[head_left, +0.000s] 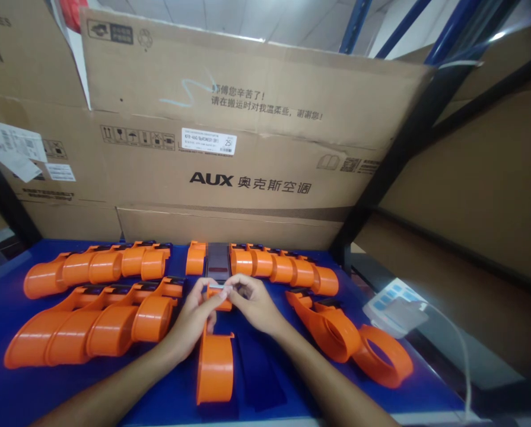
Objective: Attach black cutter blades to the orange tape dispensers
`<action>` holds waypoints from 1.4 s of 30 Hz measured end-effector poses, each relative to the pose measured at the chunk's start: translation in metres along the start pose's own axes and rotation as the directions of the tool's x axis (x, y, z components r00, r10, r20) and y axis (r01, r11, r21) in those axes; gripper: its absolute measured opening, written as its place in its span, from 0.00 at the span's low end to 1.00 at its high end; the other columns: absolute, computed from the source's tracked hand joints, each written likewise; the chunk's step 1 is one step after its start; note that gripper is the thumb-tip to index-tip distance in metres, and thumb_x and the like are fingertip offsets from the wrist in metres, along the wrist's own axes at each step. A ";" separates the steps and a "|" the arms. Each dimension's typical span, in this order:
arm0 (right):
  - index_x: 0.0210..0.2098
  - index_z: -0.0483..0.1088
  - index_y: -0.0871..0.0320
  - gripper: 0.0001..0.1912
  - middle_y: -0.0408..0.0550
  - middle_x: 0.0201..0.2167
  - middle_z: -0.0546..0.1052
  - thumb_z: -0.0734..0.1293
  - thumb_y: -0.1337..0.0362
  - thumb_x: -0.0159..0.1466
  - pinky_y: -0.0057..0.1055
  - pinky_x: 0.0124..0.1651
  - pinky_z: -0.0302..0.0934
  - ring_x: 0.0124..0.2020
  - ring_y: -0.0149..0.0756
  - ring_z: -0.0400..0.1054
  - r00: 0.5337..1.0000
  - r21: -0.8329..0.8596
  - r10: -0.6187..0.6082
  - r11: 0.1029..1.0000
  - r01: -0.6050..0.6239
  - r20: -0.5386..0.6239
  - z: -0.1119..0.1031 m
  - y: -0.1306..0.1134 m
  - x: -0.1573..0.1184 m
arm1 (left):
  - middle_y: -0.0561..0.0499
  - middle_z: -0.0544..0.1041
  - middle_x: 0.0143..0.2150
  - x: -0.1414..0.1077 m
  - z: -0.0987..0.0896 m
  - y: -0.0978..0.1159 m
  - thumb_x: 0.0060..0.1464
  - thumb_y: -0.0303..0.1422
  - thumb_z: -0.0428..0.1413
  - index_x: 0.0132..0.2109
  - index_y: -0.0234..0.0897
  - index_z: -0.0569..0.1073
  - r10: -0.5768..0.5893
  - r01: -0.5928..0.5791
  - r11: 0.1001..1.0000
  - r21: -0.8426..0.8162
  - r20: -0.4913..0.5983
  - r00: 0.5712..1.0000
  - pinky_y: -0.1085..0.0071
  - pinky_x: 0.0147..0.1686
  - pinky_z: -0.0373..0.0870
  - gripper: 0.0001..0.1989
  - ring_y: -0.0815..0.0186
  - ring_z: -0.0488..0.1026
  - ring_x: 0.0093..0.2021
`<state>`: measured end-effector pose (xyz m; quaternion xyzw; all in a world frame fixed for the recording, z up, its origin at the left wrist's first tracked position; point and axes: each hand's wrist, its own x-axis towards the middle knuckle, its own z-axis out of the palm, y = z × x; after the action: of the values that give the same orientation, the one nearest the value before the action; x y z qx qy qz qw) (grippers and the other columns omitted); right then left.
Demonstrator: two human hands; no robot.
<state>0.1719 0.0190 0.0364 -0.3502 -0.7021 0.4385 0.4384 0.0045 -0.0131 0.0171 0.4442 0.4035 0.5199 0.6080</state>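
Observation:
At the middle of the blue table [153, 409], in the head view, my left hand [198, 308] grips the upper end of an orange tape dispenser [216, 369], whose round drum hangs toward me. My right hand [251, 301] meets it from the other side, thumb and fingertips pinched on a pale serrated strip [217, 286] at the dispenser's top edge. Both thumbs nearly touch there. Part of the dispenser's upper end is hidden behind my fingers. Just beyond my hands lies a dark flat device [218, 270], its upper part blurred.
Several orange dispensers [114, 327] with black parts stand in rows at left. More [283, 270] line the back right, and loose ones [383, 356] lie at right. A white-and-blue box [394, 305] sits at the right edge. A large cardboard panel [265, 166] rises behind.

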 end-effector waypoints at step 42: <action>0.36 0.74 0.55 0.05 0.48 0.39 0.75 0.66 0.65 0.68 0.37 0.48 0.61 0.42 0.40 0.68 0.964 -0.597 -0.187 0.758 0.264 0.189 -0.004 0.001 -0.003 | 0.64 0.58 0.13 -0.001 -0.004 0.021 0.51 0.45 0.63 0.38 0.43 0.67 0.002 -0.025 0.975 -0.219 -0.105 0.995 0.78 0.16 0.49 0.16 0.74 0.51 0.13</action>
<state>0.1770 0.0181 0.0358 -0.3602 -0.8682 0.1489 0.3072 -0.0050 -0.0122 0.0365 0.3491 0.3715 0.5878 0.6282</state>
